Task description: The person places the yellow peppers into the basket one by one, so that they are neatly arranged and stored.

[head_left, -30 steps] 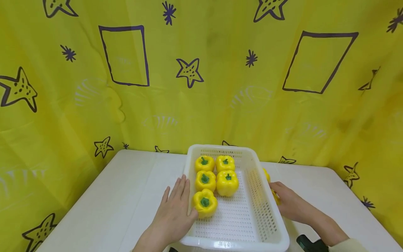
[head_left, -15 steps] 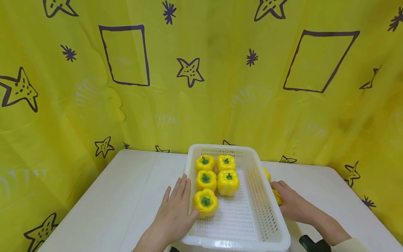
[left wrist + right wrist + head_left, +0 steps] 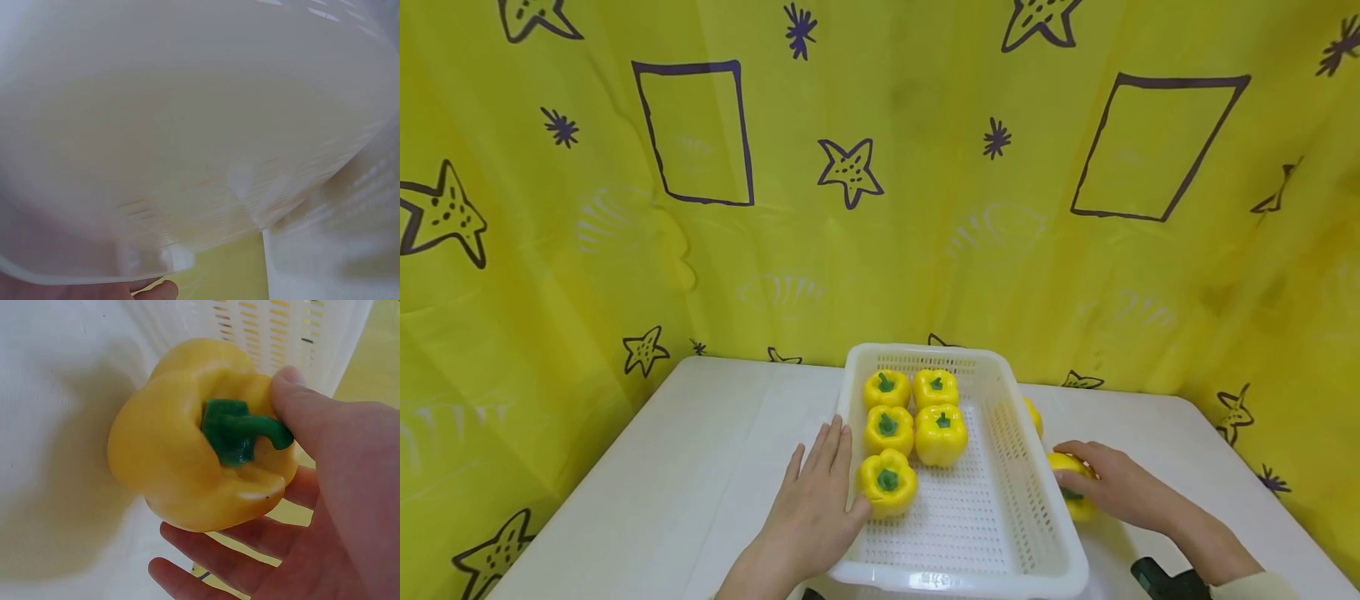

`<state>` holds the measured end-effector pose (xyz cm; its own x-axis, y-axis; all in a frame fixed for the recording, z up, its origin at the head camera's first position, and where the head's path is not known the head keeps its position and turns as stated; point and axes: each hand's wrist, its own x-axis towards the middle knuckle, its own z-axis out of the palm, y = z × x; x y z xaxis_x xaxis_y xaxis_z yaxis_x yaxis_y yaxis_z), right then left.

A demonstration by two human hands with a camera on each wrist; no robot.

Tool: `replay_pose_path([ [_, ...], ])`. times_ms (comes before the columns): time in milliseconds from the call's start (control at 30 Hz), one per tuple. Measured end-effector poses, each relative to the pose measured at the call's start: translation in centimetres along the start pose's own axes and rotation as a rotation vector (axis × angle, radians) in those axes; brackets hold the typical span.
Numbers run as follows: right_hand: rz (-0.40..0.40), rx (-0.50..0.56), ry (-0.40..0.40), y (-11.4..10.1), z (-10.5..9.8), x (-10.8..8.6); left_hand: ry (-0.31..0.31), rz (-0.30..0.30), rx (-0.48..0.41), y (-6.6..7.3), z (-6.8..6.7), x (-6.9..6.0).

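A white plastic basket holds several yellow bell peppers with green stems, grouped toward its left and far side. My left hand lies with straight fingers along the basket's left rim, its thumb over the edge close to the nearest pepper. In the left wrist view, the basket wall fills most of the picture. Outside the basket's right wall, my right hand grips another yellow bell pepper. Thumb and fingers hold its sides, and its green stem points toward the palm.
One more yellow pepper stands behind the basket's right wall, mostly hidden. The white table extends to both sides. A yellow patterned curtain hangs behind it. A dark wrist device shows below the right forearm.
My right hand has drawn slightly right and toward me with the pepper, which now shows more beside the basket. The left hand and the peppers in the basket stay put.
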<state>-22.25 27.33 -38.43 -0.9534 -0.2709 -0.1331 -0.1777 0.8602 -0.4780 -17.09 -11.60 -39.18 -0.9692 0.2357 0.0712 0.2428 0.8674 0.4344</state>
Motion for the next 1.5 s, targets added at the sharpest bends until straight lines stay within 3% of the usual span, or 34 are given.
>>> replay_pose_path([
  [233,0.039,-0.005,0.014,0.7,-0.2,0.3,-0.003,-0.007,-0.005,-0.2,0.0,-0.1],
  [467,-0.051,-0.059,0.232,1.1,0.4,0.6,0.005,-0.004,-0.007,0.0,0.0,0.0],
  [533,-0.060,-0.058,0.258,1.0,0.5,0.7,0.009,-0.001,-0.007,0.0,0.0,0.0],
  [767,-0.003,-0.043,0.201,0.4,0.4,0.8,0.009,-0.003,-0.007,0.0,0.1,0.0],
  [933,-0.014,-0.057,0.199,0.3,0.6,1.1,0.002,-0.008,-0.008,0.0,0.1,0.0],
  [1500,-0.104,-0.150,0.303,-0.3,-0.8,0.3,-0.008,-0.018,-0.003,0.0,0.0,0.0],
])
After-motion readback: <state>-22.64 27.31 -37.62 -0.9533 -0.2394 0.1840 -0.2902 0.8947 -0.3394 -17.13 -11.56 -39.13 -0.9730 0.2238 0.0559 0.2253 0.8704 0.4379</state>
